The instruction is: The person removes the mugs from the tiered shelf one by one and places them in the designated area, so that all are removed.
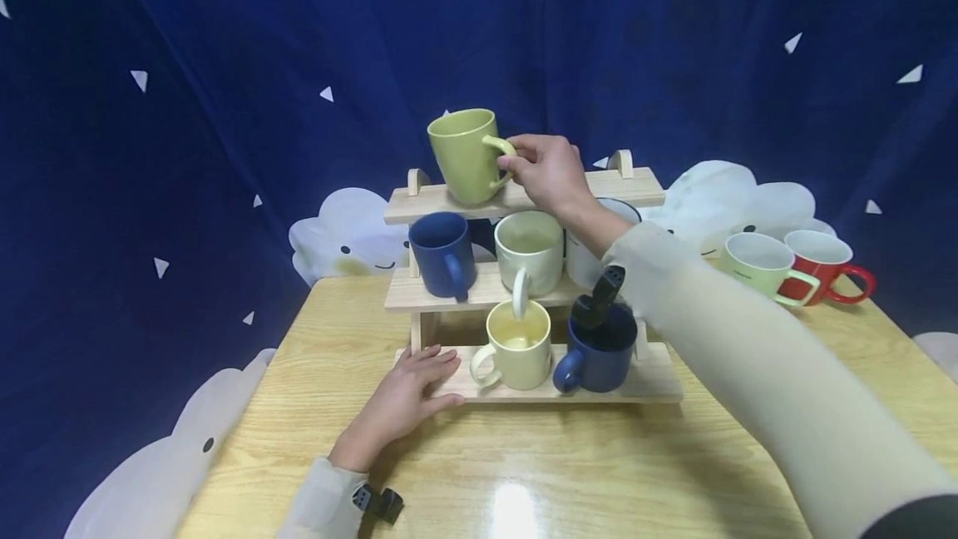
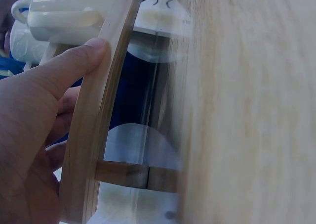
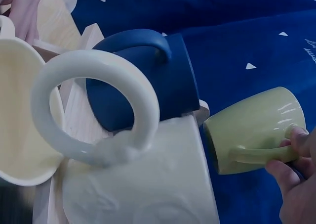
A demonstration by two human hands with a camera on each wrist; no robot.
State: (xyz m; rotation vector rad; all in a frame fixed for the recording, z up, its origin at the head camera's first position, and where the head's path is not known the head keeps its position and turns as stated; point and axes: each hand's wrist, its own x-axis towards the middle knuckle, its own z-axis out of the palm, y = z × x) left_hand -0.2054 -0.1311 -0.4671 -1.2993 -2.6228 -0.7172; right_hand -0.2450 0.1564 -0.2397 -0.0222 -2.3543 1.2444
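Against the blue curtain [image 1: 636, 48], the right hand [image 1: 550, 173] pinches a yellow-green mug [image 1: 462, 158]; the left hand [image 1: 407, 392] lies straight-fingered on the rack [image 1: 660, 374].

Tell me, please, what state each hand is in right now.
Left hand: open, resting on the bottom shelf.
Right hand: closed, holding the yellow-green mug by its handle.

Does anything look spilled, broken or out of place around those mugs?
Nothing looks spilled or broken. The only mildly odd thing: the pale green mug and red mug stand on the table, right of the wooden rack, apart from the mugs arranged on its shelves. Their handles also point different ways from some others'.
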